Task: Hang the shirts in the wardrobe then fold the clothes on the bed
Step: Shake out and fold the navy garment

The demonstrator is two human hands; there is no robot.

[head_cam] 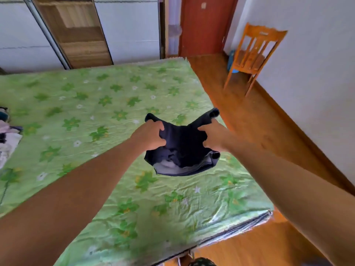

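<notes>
At 9 o'clock, clothes pile [7, 135] lay at edge of green bed [96, 93]. L hand [151, 136] gripped dark garment [182, 148] at its 9 o'clock side, R hand [213, 137] at its 3, garment held up over bed ctr. Wooden chair [253, 56] stood at 2 o'clock.

Wooden chair [249, 62] beside white wall [317, 64]; wood floor [249, 120]; red-brown door [203, 29].

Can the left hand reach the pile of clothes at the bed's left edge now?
Probably not yet: the left hand holds the dark garment with the right hand. The bed between it and the pile of clothes looks bare, so once freed, likely yes.
</notes>
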